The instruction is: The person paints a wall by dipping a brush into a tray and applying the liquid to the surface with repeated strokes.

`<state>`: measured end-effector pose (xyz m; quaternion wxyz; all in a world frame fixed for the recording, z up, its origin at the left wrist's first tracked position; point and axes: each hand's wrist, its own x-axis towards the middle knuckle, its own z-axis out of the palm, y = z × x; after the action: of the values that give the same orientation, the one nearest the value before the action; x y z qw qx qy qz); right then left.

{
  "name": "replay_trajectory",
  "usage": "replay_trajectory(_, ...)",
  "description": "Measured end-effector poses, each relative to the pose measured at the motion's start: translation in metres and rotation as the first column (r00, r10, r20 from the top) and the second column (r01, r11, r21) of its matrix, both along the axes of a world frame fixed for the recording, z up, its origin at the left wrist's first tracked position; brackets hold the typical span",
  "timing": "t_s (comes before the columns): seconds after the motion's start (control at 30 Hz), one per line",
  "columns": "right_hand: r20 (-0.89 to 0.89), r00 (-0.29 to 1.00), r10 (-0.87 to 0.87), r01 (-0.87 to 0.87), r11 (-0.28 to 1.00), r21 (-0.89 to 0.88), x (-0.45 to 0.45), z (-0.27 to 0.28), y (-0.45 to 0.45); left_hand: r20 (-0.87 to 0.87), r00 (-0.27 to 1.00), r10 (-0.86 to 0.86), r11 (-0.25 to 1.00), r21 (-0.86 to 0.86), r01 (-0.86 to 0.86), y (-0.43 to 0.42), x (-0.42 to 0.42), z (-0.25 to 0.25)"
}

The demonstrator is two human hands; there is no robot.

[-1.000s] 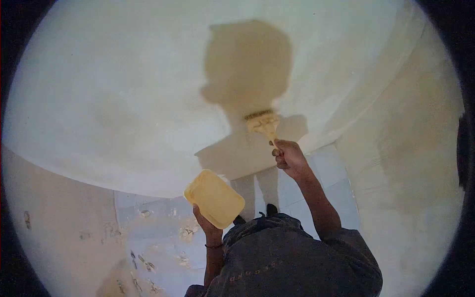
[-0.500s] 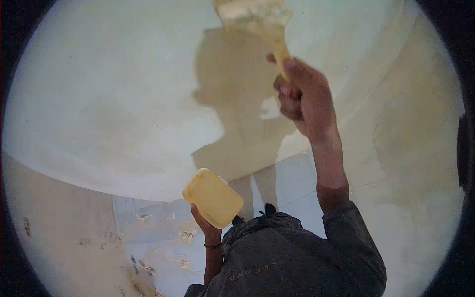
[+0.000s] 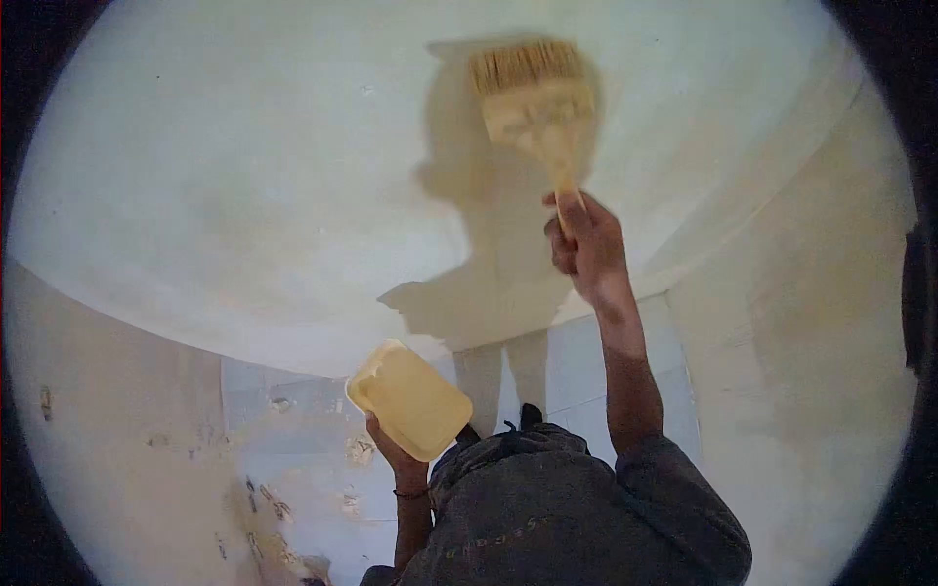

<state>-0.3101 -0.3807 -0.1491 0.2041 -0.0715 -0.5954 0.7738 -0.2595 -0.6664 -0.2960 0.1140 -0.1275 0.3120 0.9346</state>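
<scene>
My right hand (image 3: pixel 584 239) is closed around the handle of a wide paintbrush (image 3: pixel 539 103). Its bristles point up and lie at or close against the pale wall (image 3: pixel 293 176); I cannot tell if they touch. Lower down, near my waist, my left hand (image 3: pixel 396 449) grips a rectangular cream-yellow plastic tub (image 3: pixel 410 398) from below and the side. The tub is tilted with its broad face toward me, and its contents cannot be made out.
My shadow falls across the wall, behind the brush. Bluish-white floor tiles (image 3: pixel 322 508) carry patches of debris (image 3: pixel 360 449) and small scattered tools or scraps (image 3: pixel 278 503) at lower left. Side walls stand to the left (image 3: pixel 117 391) and right (image 3: pixel 782 322).
My right hand and the paintbrush have moved lower in view, so the whole bristle end now shows. The tub has shifted slightly left and down, still in my left hand.
</scene>
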Motion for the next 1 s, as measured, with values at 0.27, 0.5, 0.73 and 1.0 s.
replay_trajectory(0.27,0.250,0.968,0.015,0.012,0.994,-0.106,0.029,-0.113,0.001,-0.023,0.998,0.058,0.998,-0.015,-0.058,-0.003,-0.003,-0.012)
replay_trajectory(0.5,0.412,0.910,0.040,0.061,0.972,-0.228,0.041,-0.224,-0.011,-0.012,0.993,0.119,0.988,-0.096,-0.119,0.002,-0.001,0.000)
replay_trajectory(0.73,0.507,0.862,0.009,0.118,0.969,-0.216,0.037,-0.335,-0.009,-0.036,0.985,0.171,0.972,-0.157,-0.174,0.018,0.000,0.025)
replay_trajectory(1.0,0.655,0.728,0.203,0.226,0.831,-0.508,0.014,-0.427,-0.008,-0.020,0.986,0.167,0.984,-0.065,-0.168,0.022,-0.003,0.024)
